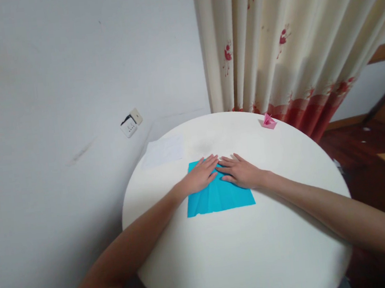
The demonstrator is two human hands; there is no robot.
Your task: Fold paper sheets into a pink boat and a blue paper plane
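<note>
We see a pale wall (51, 76) on the left and a cream curtain (287, 37) with red prints hanging behind a round white desk (245, 257), which fills most of the lower view. On the desk lies a blue paper sheet (219, 198), near its far middle and slightly left of centre. Both our arms reach in from the near edge and meet on the sheet's far part.

Our left hand (201, 176) lies flat, fingers stretched out and together, pressing down on the blue sheet without gripping anything. Our right hand (240, 172) does the same just beside it, fingertips of the two hands almost touching. Faint crease lines run across the near half of the sheet, so we judge some folding is already done; the sheet lies broad and flat, so most of the shaping seems left.

A white paper (164, 150) rests on the desk's far left edge, apart from the blue sheet. A small pink folded figure (268, 121) sits near the far right rim, well apart from both hands. A wall socket (131, 123) shows on the wall.
</note>
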